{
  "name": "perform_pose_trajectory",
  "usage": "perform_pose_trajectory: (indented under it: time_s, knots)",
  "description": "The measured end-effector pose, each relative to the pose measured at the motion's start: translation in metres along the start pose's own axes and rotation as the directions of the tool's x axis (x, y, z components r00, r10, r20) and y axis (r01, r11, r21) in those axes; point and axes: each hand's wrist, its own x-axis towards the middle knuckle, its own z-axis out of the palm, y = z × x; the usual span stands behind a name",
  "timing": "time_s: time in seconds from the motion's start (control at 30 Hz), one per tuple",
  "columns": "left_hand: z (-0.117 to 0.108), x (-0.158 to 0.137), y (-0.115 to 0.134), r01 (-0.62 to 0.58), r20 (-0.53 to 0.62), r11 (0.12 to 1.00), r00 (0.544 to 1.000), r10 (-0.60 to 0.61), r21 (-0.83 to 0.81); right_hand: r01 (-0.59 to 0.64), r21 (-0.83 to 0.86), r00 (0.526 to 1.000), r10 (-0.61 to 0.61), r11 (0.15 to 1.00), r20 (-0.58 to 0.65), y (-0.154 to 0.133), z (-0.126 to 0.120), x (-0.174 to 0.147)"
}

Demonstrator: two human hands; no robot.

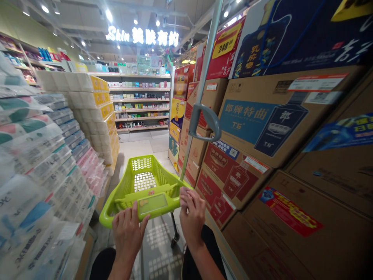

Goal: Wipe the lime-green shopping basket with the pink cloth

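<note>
A lime-green plastic shopping cart [119, 196] stands in front of me, its perforated basket showing no goods. My left hand [127, 227] grips the near rim left of the small panel [153, 205], fingers over the edge and thumb stretched to the right. My right hand [192, 213] is closed at the rim's right corner, fingers curled; part of its grip is hidden. Beside that hand a metal pole [201, 83] rises from the cart's corner. It carries a grey loop handle [205, 123] well above the hand.
Stacked cardboard liquor cartons [247, 116] line the right side closely. On the left stand wrapped paper packs [43, 155] and piled tissue rolls [90, 105]. A tiled aisle [140, 144] runs ahead to shelves [140, 99] of small boxed goods under a lit sign [142, 35].
</note>
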Motion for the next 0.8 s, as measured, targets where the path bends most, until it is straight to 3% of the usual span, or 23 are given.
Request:
perform_pose_trajectory:
  time_s: [0.07, 0.17, 0.27, 0.4, 0.5, 0.63, 0.7, 0.8]
  knots:
    - [0.0, 0.007, 0.008, 0.015, 0.037, 1.0, 0.999, -0.016, 0.021, -0.005, 0.029, 0.999, 0.003, 1.0, 0.051, -0.014, 0.008, -0.004]
    - [0.002, 0.017, 0.018, 0.034, 0.081, 0.999, 0.996, -0.037, 0.036, 0.123, 0.136, 0.981, -0.142, 0.983, 0.135, -0.042, 0.022, -0.014]
    - [0.006, 0.029, 0.019, 0.014, 0.112, 1.0, 0.994, -0.016, 0.016, 0.195, 0.198, 0.953, -0.233, 0.961, 0.191, -0.044, 0.032, -0.005]
    - [0.008, 0.051, -0.011, -0.102, 0.189, 0.986, 0.974, 0.127, -0.133, 0.13, 0.112, 0.946, -0.157, 0.985, 0.284, -0.002, 0.043, 0.041]
    - [0.011, 0.074, -0.044, -0.047, 0.224, 0.986, 0.971, 0.082, -0.16, 0.095, 0.026, 0.938, -0.099, 0.995, 0.333, 0.023, 0.058, 0.072]
    - [0.027, 0.099, -0.064, -0.047, 0.404, 0.979, 0.906, 0.125, -0.199, 0.065, 0.007, 0.946, -0.064, 0.998, 0.317, 0.013, 0.079, 0.08]
    - [0.036, 0.107, -0.061, -0.025, 0.469, 0.981, 0.876, 0.114, -0.192, 0.119, 0.109, 0.935, -0.148, 0.987, 0.323, -0.001, 0.086, 0.075]
    - [0.047, 0.117, -0.055, -0.018, 0.523, 0.984, 0.845, 0.11, -0.178, 0.251, 0.298, 0.846, -0.358, 0.921, 0.395, -0.008, 0.092, 0.078]
